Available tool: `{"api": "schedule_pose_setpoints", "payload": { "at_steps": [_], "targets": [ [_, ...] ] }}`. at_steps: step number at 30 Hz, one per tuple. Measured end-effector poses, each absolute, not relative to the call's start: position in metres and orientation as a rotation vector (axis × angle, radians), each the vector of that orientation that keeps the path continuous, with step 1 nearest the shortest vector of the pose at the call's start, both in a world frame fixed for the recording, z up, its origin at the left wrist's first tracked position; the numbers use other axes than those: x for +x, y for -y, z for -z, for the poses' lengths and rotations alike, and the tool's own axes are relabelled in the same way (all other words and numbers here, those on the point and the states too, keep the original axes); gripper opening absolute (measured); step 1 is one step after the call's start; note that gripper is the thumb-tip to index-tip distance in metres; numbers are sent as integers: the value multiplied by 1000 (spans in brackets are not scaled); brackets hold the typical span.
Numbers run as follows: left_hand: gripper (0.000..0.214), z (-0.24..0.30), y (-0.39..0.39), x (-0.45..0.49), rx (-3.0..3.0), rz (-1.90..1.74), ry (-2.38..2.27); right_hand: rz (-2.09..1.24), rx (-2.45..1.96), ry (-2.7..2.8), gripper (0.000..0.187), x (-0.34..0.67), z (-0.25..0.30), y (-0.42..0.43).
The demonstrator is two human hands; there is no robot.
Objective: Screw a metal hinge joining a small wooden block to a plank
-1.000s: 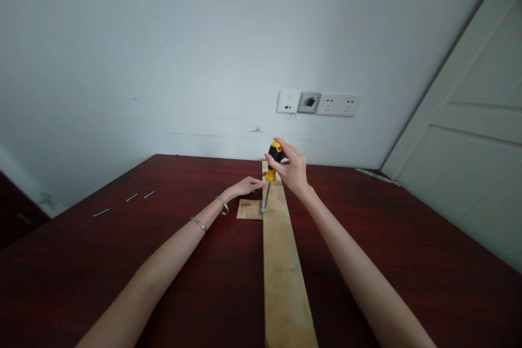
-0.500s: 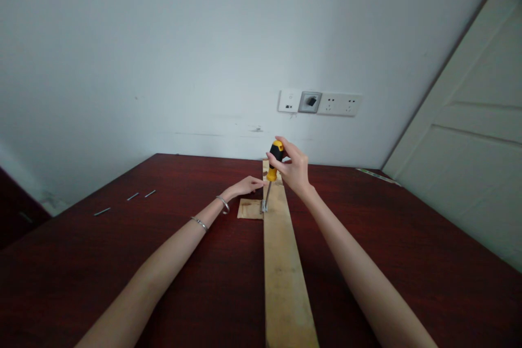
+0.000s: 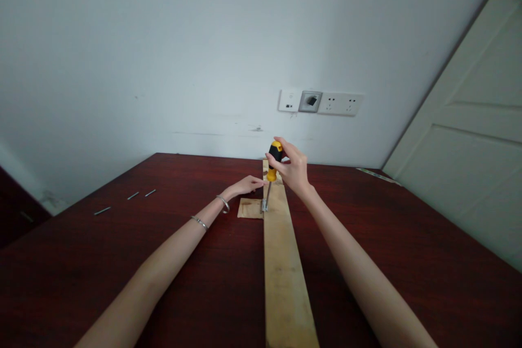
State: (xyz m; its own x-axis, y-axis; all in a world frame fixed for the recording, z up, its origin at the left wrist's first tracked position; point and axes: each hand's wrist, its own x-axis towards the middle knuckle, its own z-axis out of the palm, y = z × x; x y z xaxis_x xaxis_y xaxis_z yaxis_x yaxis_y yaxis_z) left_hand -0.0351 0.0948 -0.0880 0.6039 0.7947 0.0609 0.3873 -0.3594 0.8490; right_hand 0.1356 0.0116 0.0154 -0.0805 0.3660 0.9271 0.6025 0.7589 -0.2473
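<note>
At the metal piece (image 3: 265, 205), screwdriver (image 3: 271, 174) virtually unmoved, gripped in right fingers (image 3: 278, 165), hold of left fingers (image 3: 255, 180) unclear.

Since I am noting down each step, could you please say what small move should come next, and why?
Perhaps a slight turn of the screwdriver: the right grip holds it, its lower end appears to meet the small metal piece, and the left grip is at the edge of the plank.

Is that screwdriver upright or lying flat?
Upright, with a slight lean: the right hand holds the screwdriver by its handle, and the shaft points down at the metal piece.
</note>
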Motion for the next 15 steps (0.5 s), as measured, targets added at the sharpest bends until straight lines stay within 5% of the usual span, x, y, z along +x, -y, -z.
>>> {"api": "schedule_pose_setpoints", "payload": {
  "at_steps": [15],
  "targets": [
    [34,89,-96,-36,1997,-584,-933,206,-798,1764,42,134,-17,-5]
  ]
}}
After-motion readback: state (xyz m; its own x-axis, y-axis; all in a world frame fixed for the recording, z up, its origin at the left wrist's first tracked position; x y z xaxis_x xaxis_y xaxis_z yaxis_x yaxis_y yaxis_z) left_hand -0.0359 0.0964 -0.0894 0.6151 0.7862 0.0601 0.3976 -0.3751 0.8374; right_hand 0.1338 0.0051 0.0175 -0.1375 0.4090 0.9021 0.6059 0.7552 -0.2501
